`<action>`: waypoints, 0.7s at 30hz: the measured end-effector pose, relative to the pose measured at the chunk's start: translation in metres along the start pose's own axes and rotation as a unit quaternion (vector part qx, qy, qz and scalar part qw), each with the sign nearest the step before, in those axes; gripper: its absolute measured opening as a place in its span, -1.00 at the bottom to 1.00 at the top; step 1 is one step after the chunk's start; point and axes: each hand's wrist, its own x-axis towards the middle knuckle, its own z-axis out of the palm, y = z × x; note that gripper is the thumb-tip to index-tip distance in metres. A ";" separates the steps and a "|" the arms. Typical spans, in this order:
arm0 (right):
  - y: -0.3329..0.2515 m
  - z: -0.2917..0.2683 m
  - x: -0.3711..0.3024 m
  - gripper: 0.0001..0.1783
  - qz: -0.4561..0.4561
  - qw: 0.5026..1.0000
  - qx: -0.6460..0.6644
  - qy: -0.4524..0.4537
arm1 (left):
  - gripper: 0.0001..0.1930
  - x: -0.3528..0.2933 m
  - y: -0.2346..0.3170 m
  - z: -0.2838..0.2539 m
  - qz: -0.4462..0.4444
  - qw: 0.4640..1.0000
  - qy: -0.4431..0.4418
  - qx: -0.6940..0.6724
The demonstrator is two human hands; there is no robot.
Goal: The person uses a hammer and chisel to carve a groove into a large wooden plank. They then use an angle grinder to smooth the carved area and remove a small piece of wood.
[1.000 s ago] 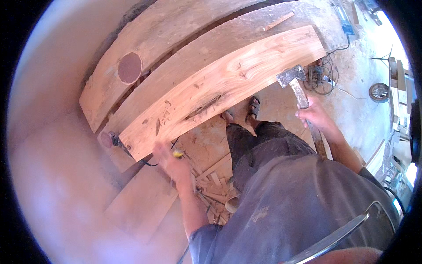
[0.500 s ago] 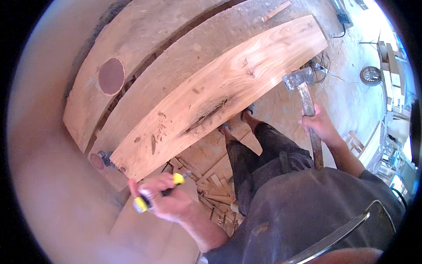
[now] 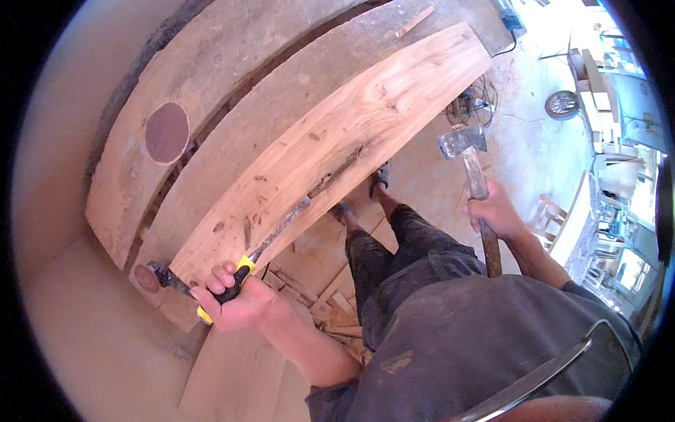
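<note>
My left hand is wrapped around the black-and-yellow handle of a chisel. The blade points away over the near-left part of a pale wooden board, its tip close to a dark, rough hollow in the wood. Whether the tip touches the surface I cannot tell. My right hand grips the wooden handle of a hammer, held upright beside the board with its metal head on top. Small wood chips lie scattered on the board.
The board rests on a thick, dusty slab bench. A round brown sanding disc lies on the bench's far part; a tool with a similar disc sits by the board's left end. Coiled cables and a spoked wheel are at right.
My left hand has turned the chisel from lying sideways off the board's end to pointing over the wood. The hammer stays in my right hand; the view has shifted slightly.
</note>
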 end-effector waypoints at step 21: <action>-0.304 0.192 -0.060 -0.55 -0.635 0.370 -0.668 -0.118 | -0.72 0.001 -0.059 0.009 -0.101 0.987 -0.004 -0.122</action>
